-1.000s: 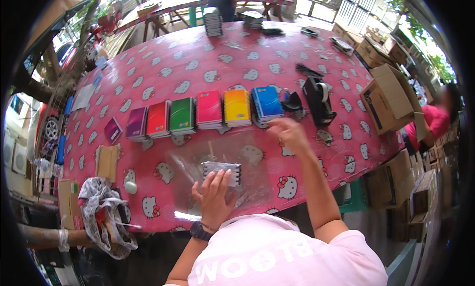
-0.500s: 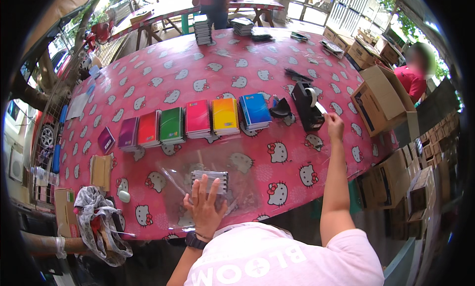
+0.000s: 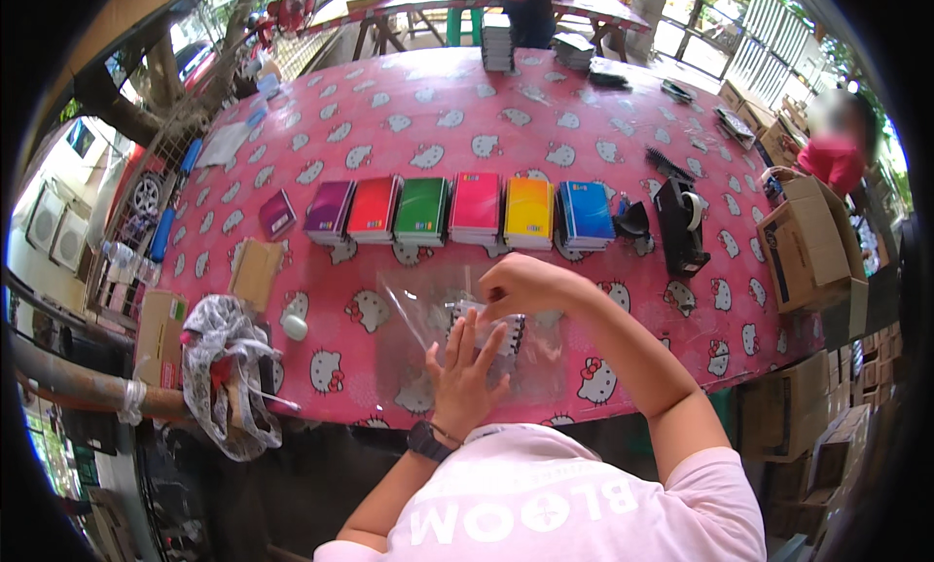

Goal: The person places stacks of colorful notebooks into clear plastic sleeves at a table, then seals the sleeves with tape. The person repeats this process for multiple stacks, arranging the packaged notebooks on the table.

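Note:
My left hand (image 3: 465,375) lies with its fingers spread over a small stack of spiral-bound notebooks (image 3: 512,336), near the table's front edge. Under and around the stack is a clear plastic sheet or bag (image 3: 399,319), its upper left part standing up in folds. My right hand (image 3: 530,286) is above the stack's far side, fingers curled together and pointing down toward my left fingertips. Whatever those fingers pinch is hidden or too small to name. A black tape dispenser (image 3: 671,241) with a pale roll stands to the right.
Coloured notebook stacks, including a green one (image 3: 421,210), form a row beyond my hands. A lone purple notebook (image 3: 278,214), a brown cardboard piece (image 3: 255,273) and a white oval case (image 3: 295,326) lie left. An open carton (image 3: 808,241) and a person (image 3: 832,158) are at right.
My right hand has left the tape dispenser's front and come left over the notebook stack. My left hand stays on the stack. The whole view has shifted, with the table appearing farther right.

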Demonstrator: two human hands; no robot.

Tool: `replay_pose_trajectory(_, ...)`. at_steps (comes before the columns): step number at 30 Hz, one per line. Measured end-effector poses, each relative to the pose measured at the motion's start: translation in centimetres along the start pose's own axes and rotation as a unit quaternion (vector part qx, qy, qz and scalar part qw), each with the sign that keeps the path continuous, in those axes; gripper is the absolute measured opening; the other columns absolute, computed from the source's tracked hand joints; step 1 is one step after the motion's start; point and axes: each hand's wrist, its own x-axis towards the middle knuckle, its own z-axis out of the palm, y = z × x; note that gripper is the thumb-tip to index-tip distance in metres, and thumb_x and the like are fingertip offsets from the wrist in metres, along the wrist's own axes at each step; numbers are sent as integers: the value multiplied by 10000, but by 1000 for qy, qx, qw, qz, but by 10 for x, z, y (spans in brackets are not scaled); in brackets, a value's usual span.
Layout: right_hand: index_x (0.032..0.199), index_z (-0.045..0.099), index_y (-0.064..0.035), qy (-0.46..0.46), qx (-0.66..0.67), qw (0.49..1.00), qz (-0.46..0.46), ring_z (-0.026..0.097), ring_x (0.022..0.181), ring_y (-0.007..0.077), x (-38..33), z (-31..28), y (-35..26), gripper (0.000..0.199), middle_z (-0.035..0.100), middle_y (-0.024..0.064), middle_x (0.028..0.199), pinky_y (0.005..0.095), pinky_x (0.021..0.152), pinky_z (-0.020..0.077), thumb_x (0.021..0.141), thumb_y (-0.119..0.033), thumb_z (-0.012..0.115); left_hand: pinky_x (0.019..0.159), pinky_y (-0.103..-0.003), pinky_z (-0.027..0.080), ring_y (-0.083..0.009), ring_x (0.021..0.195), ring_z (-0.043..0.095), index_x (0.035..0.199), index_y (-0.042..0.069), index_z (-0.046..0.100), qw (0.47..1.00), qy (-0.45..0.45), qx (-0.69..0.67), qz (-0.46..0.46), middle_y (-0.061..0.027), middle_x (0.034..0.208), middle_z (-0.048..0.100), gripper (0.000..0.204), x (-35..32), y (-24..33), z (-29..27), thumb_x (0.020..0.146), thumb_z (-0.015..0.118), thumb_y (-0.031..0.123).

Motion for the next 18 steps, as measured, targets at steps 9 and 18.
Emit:
replay_pose_trajectory(9, 904, 586, -2, -124, 320, 926, 156, 522, 631, 128, 22, 61, 87, 697, 568, 29, 682, 289, 557, 417, 679, -657, 666, 1003, -506, 221, -302, 1351, 224, 1409, 194, 323, 999, 8, -52, -5, -187, 1496, 141, 896, -3, -9, 8, 623, 736, 313)
replay_pose_trajectory(18, 877, 619, -15, 216, 156, 941, 210, 622, 758, 188, -80, 42, 59, 343, 635, 120, 843, 330, 651, 494, 738, -304, 740, 1026, -609, 73, -392, 1386, 13, 1439, 111, 239, 992, -14, -121, -32, -208, 1508, 45, 994, 1, -13, -21, 631, 749, 385)
